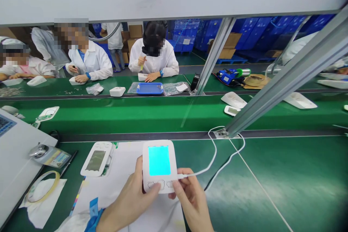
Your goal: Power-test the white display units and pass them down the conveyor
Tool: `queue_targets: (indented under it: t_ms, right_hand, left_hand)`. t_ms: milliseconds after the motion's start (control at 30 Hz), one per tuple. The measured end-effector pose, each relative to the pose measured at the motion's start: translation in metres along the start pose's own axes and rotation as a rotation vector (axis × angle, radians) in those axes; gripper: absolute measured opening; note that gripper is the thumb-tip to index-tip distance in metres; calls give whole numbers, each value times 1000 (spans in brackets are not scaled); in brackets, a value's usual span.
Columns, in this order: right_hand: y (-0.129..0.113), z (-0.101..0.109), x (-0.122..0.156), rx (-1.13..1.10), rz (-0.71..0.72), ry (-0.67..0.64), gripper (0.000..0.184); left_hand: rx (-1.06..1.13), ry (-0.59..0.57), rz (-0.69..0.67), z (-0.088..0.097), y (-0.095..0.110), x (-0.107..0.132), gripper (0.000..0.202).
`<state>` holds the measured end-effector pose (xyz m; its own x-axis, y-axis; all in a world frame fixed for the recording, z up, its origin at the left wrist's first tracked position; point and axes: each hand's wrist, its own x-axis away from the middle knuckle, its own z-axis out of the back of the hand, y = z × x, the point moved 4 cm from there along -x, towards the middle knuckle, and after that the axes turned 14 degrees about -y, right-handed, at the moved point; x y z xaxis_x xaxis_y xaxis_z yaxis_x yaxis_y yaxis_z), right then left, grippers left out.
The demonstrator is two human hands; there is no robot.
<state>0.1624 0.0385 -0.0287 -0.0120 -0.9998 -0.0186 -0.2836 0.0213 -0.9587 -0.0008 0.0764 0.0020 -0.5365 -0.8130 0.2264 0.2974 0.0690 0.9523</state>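
Observation:
A white monitor unit [146,165] with a lit cyan screen and several buttons below it is held up above the paper sheet. My left hand [133,192] grips its left side, with the thumb over the buttons. On the other side, my right hand [191,195] is closed at the lower right corner, thumb against the casing and fingers curled around the plug end. A white cable [202,170] runs from the unit's right side, and its plug sits in the casing. To the left lies a second white unit [95,159] with a dark grey screen and a circuit board showing beneath.
A metal post [277,83] slants across the right. Behind runs a green conveyor belt [152,114] with casings on it. At left are a tape roll [56,185], a small scale [51,154] and a white machine [21,152]. Across the belt, co-workers [154,58] sit at work.

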Motion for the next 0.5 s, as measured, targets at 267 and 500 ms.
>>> queue_targets:
  t_ms: [267, 500]
  right_hand:
    - [5, 9, 0, 28, 41, 86, 37]
    - [5, 5, 1, 12, 7, 98, 42]
  left_hand:
    - [364, 32, -53, 49, -25, -36, 56]
    - [68, 470, -43, 147, -39, -43, 51]
